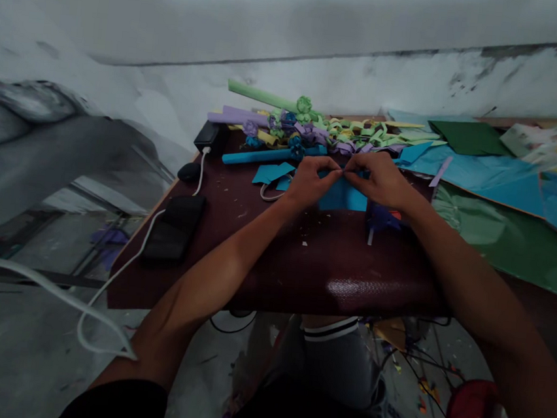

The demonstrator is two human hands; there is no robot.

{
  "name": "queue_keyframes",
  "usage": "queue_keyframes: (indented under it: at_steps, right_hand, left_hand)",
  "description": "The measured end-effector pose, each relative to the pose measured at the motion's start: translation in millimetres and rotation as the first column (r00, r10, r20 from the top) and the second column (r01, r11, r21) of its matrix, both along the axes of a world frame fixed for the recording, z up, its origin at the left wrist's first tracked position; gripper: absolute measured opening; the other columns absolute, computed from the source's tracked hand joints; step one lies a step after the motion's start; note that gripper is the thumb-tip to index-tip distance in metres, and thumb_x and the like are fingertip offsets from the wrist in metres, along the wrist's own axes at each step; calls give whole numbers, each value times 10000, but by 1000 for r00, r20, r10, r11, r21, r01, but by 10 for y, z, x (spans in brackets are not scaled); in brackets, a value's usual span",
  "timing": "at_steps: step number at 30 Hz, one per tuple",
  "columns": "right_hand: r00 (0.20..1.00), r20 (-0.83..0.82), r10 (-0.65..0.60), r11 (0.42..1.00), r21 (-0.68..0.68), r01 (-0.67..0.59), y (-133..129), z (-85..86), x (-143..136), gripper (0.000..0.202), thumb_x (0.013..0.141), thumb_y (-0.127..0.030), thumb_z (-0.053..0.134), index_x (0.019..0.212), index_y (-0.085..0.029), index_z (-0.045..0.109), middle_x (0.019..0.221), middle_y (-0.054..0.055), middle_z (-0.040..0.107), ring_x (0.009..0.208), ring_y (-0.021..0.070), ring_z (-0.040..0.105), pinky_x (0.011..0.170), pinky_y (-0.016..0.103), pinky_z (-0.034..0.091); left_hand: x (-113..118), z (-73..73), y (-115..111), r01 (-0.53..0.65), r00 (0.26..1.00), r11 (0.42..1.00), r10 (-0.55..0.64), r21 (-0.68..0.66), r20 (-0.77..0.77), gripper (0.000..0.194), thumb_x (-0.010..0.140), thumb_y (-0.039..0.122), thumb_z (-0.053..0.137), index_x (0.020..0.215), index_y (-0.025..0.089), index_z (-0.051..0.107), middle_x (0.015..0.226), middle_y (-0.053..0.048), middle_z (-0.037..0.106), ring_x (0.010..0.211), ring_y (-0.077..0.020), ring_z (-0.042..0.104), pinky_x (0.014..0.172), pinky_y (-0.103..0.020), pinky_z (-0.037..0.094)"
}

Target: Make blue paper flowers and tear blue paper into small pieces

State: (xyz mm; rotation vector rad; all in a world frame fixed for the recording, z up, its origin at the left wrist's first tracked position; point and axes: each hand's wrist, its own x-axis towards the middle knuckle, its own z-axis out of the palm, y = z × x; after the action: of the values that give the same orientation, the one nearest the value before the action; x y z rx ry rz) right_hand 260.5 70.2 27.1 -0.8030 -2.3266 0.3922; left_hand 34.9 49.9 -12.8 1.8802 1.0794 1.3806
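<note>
My left hand and my right hand meet fingertip to fingertip above the table, thumbs and forefingers pinched together. Whatever lies between the fingertips is too small to make out. Just below them is a flat piece of blue paper, its upper part covered by the fingers. Left of my left hand are small blue paper pieces and scissors, of which a pale handle loop shows. Under my right wrist sits a dark blue-purple object with a red spot, partly hidden.
Rolled paper tubes and paper flowers in green, purple and blue line the back of the dark red table. Blue sheets and green sheets spread to the right. A black box and white cable lie left.
</note>
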Motion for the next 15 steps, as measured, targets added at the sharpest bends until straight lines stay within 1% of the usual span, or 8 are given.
queue_keyframes:
  at_steps: [2, 4, 7, 9, 12, 14, 15]
  right_hand:
    - [1000, -12, 17, 1000, 20, -17, -18, 11, -13, 99, 963, -323, 716, 927, -238, 754, 915, 60, 772, 849, 244, 647, 840, 405, 452]
    - [999, -16, 34, 999, 40, -34, -37, 24, -27, 117, 975, -341, 709, 926, -242, 745, 933, 71, 783, 857, 252, 658, 838, 408, 459]
    - [997, -14, 71, 995, 70, -70, -52, 35, -35, 143, 994, -369, 711, 935, -242, 744, 946, 83, 787, 860, 260, 667, 838, 413, 462]
    - [996, -31, 78, 994, 80, -75, -39, 31, -22, 170, 1010, -390, 715, 945, -238, 754, 954, 88, 788, 864, 259, 674, 839, 417, 462]
    - [995, -99, 23, 999, 33, -20, 11, 12, 34, 245, 1024, -465, 751, 924, -241, 756, 890, 61, 750, 820, 235, 644, 795, 406, 447]
    - [989, -150, -16, 999, -40, 10, 45, 3, 84, 352, 1012, -565, 796, 880, -244, 738, 818, 33, 697, 762, 209, 587, 736, 390, 427]
    - [987, -161, -24, 997, -80, 12, 54, 3, 106, 415, 1000, -622, 818, 853, -244, 727, 785, 22, 672, 735, 197, 558, 707, 382, 415]
  left_hand:
    - [8, -3, -4, -4, 997, 998, 8, -56, 75, 139, 958, 254, 812, 831, 196, 815, 867, -27, 811, 892, -201, 733, 874, -322, 570]
    - [17, -21, -9, 8, 988, 992, 12, -130, 153, 159, 957, 276, 830, 821, 195, 814, 840, -20, 785, 827, -173, 686, 808, -300, 546]
    - [16, -51, -20, 82, 967, 964, -17, -252, 252, 190, 970, 340, 856, 849, 199, 821, 835, -21, 770, 764, -151, 640, 716, -278, 518]
    - [-2, -59, -24, 111, 959, 948, -24, -299, 281, 248, 966, 417, 901, 877, 203, 815, 824, -23, 755, 735, -151, 631, 682, -282, 522]
    - [-53, -57, -22, 106, 967, 954, -33, -280, 252, 469, 951, 585, 949, 798, 206, 718, 724, -6, 645, 664, -138, 578, 639, -298, 528]
    - [-86, -56, -14, 98, 975, 968, -46, -232, 217, 612, 932, 690, 944, 727, 213, 620, 668, 12, 553, 626, -121, 518, 616, -306, 529]
    - [-98, -58, -8, 91, 978, 973, -47, -211, 203, 651, 926, 723, 937, 711, 217, 590, 658, 16, 529, 622, -116, 497, 617, -311, 536]
